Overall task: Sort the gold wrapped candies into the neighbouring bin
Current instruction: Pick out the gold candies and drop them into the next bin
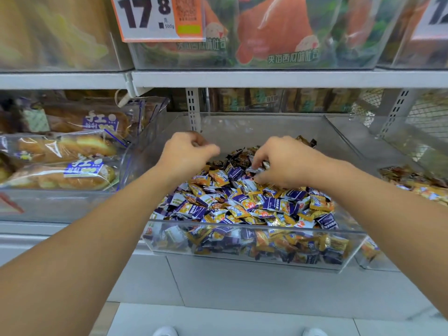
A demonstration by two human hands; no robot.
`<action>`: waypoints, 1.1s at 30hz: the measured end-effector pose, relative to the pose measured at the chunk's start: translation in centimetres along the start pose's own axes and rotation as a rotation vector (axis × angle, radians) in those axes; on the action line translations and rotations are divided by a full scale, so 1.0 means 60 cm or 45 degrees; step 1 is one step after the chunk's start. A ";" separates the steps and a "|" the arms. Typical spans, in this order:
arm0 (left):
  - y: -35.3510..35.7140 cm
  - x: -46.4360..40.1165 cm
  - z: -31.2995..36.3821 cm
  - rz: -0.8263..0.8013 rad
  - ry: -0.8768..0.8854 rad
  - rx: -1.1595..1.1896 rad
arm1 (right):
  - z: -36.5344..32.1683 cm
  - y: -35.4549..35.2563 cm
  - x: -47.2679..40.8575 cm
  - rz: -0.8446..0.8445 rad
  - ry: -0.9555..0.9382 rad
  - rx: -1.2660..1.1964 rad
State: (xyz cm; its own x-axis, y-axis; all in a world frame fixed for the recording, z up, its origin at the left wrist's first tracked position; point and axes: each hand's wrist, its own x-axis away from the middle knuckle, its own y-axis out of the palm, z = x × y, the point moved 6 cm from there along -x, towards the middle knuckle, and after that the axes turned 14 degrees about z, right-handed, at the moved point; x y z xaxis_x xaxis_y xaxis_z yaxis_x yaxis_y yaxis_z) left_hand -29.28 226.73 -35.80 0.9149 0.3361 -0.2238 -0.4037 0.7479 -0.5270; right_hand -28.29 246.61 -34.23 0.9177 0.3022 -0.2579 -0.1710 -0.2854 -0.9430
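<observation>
A clear plastic bin on the lower shelf holds a heap of wrapped candies: gold ones, purple-and-white ones and dark brown ones at the back. My left hand hovers over the bin's back left with fingers curled; something dark shows at its fingertips, too blurred to name. My right hand reaches down into the pile, fingers curled and pinching a silvery-purple candy. The neighbouring bin on the right holds some gold and brown candies.
A clear bin of packaged bread stands to the left. The upper shelf carries bins of orange-green packets and a price tag. Shelf uprights rise behind the candy bin. My shoes show on the floor below.
</observation>
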 end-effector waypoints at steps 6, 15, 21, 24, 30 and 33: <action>0.042 0.008 -0.008 -0.278 0.419 -0.676 | -0.001 0.009 0.004 -0.071 -0.036 0.340; 0.049 0.014 -0.003 -0.318 0.251 -0.394 | 0.027 0.007 -0.002 -0.081 -0.040 0.344; 0.022 0.013 -0.004 -0.276 -0.431 0.508 | 0.026 0.001 -0.001 -0.059 -0.005 0.247; 0.010 0.011 -0.015 -0.245 -0.399 0.436 | 0.026 -0.022 -0.005 0.049 0.391 -0.506; -0.002 0.004 -0.015 -0.221 0.252 -0.419 | -0.012 0.014 0.024 -0.408 0.900 -1.763; 0.001 0.006 -0.018 -0.235 0.405 -0.765 | 0.009 -0.003 0.016 -0.160 0.649 -1.119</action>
State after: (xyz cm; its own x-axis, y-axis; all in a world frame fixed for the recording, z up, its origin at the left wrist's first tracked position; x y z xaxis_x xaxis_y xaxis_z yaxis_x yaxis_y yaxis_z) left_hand -28.98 226.28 -36.78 0.9633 -0.0182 -0.2677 -0.2502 0.2999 -0.9206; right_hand -27.60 247.42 -34.43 0.9893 0.0115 0.1455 0.0718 -0.9063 -0.4166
